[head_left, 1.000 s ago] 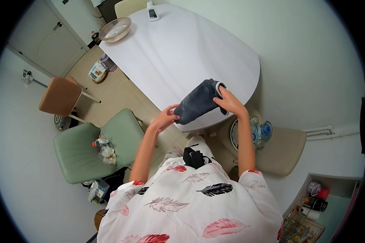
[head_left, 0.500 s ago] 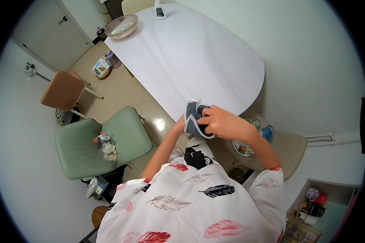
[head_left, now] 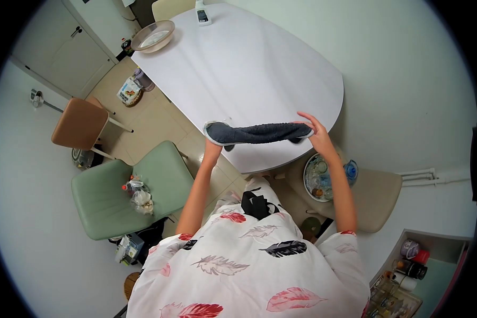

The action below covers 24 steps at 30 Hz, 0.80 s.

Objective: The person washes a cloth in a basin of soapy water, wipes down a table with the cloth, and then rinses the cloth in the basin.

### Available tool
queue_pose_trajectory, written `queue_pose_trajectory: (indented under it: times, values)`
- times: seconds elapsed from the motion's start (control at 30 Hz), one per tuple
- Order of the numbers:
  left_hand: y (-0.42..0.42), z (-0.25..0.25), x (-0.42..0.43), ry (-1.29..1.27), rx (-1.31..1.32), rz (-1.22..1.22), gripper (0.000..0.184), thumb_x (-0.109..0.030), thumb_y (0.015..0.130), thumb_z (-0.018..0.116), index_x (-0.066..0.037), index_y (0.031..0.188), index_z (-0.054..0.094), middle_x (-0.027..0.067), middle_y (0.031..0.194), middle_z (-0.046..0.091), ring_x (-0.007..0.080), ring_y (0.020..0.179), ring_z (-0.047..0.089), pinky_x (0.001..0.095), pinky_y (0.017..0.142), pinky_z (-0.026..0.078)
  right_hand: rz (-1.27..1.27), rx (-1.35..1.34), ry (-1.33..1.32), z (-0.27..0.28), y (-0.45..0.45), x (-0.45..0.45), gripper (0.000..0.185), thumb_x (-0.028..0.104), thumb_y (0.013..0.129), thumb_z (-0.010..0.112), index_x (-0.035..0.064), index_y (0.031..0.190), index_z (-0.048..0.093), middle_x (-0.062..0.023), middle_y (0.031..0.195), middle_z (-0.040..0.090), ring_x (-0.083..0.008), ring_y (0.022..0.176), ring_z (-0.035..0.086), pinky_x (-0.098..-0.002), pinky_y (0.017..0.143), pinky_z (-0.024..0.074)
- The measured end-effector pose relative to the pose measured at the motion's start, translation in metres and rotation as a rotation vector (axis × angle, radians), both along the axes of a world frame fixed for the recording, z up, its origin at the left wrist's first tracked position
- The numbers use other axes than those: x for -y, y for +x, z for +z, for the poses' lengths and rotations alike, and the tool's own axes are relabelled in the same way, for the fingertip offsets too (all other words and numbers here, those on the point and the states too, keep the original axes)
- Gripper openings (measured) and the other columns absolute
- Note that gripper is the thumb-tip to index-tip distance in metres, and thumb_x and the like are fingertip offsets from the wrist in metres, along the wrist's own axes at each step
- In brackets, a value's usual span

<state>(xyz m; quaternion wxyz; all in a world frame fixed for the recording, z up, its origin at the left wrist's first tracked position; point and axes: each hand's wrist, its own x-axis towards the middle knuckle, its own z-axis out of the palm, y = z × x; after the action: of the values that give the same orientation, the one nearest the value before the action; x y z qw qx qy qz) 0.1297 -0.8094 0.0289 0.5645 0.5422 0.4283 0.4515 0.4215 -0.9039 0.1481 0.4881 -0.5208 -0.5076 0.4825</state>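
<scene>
Stretching a dark-grey, pale-edged fabric piece, newly lengthened: left hand grips one end, digits mostly hidden; right hand, partly spread, holds the other.

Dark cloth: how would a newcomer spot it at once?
Start at the near end of the white table. There the left hand and right hand hold the cloth stretched between them. Dark grey with pale edging, it contrasts with the table.

Left hand: fingers mostly hidden behind cloth. Right hand: fingers partly covered at cloth's end. Beyond grip: spray bottle cut by top edge, label unreadably small. Right of grip: tray partly behind forearm.
</scene>
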Motion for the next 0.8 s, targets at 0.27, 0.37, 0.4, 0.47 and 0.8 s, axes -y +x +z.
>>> queue_pose_trajectory:
  times: [0.27, 0.37, 0.4, 0.47, 0.8]
  values:
    - [-0.021, -0.019, -0.004, -0.169, 0.015, -0.251, 0.029, -0.003, 0.076, 0.062, -0.004, 0.104, 0.056, 0.0004, 0.094, 0.06, 0.0095, 0.088, 0.055, 0.0238, 0.077, 0.044, -0.261, 0.022, -0.301, -0.08, 0.032, -0.004, 0.024, 0.01, 0.086, 0.047, -0.0003, 0.105, 0.059, -0.0039, 0.085, 0.061, -0.0092, 0.075, 0.055, -0.022, 0.066, 0.043]
    - [-0.013, -0.028, 0.006, -0.175, -0.055, -0.226, 0.021, -0.001, 0.076, 0.06, -0.007, 0.096, 0.058, -0.0025, 0.082, 0.055, 0.0051, 0.074, 0.05, 0.0195, 0.066, 0.042, -0.391, 0.161, -0.392, -0.071, 0.027, -0.007, 0.024, 0.014, 0.083, 0.05, 0.0011, 0.101, 0.058, 0.0001, 0.074, 0.057, -0.0075, 0.063, 0.05, -0.0218, 0.057, 0.0409]
    - [-0.007, -0.023, 0.01, -0.244, -0.034, -0.205, 0.02, -0.001, 0.075, 0.061, -0.007, 0.094, 0.059, -0.0032, 0.078, 0.054, 0.0049, 0.071, 0.048, 0.0198, 0.062, 0.041, -0.392, 0.161, -0.395, -0.09, 0.028, -0.014, 0.024, 0.014, 0.083, 0.05, 0.0011, 0.101, 0.058, 0.0001, 0.074, 0.057, -0.0075, 0.063, 0.05, -0.0218, 0.057, 0.0409]
    - [0.005, -0.032, 0.016, -0.344, -0.033, -0.183, 0.019, -0.003, 0.077, 0.06, -0.007, 0.096, 0.059, -0.0029, 0.077, 0.053, 0.0043, 0.069, 0.046, 0.018, 0.06, 0.04, -0.567, 0.282, -0.16, -0.127, 0.028, -0.027, 0.023, 0.008, 0.077, 0.05, 0.0008, 0.097, 0.06, -0.0055, 0.078, 0.061, -0.0116, 0.07, 0.056, -0.0241, 0.062, 0.044]
    - [0.008, -0.078, 0.016, -0.262, -0.162, -0.077, 0.037, -0.007, 0.083, 0.048, -0.004, 0.119, 0.049, 0.0057, 0.112, 0.054, 0.0136, 0.1, 0.051, 0.0257, 0.084, 0.043, -0.178, 1.095, 0.03, -0.183, -0.149, -0.019, 0.055, 0.031, 0.077, 0.061, 0.0161, 0.127, 0.045, -0.014, 0.135, 0.036, -0.0351, 0.127, 0.025, -0.0541, 0.101, 0.0184]
